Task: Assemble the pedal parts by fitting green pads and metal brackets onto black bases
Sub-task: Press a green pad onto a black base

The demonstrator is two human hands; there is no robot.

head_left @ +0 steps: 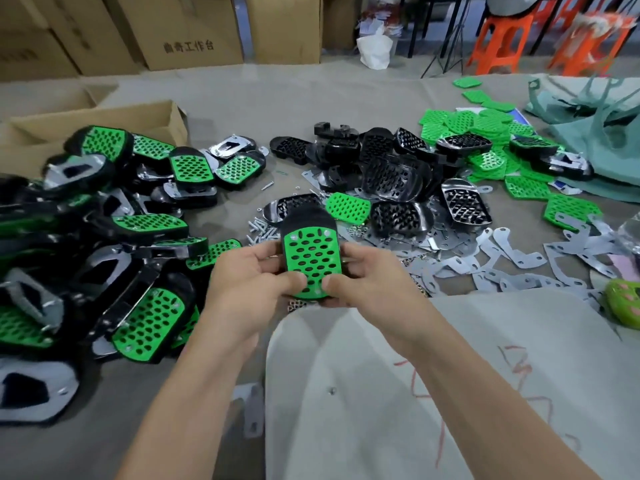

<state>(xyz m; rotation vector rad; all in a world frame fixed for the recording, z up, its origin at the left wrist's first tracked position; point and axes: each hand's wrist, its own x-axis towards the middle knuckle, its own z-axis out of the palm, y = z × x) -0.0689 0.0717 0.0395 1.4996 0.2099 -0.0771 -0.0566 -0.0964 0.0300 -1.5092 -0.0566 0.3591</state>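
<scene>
Seating pad [311,259] on base [307,216], thumbs down.
Presses both thumbs [294,280] on pad's near end, fingers of left hand [242,282] and right hand [375,277] curled round base edges, probably to snap it flush. Holds it above desk's [311,109] near edge, centre, with pedals [104,237] heaped by left edge, bases [381,164] mid-desk, brackets [502,261] and spare pads [467,123] rightward, within reach.

Finished pedals [104,220] lie left of bare bases [388,168].
</scene>
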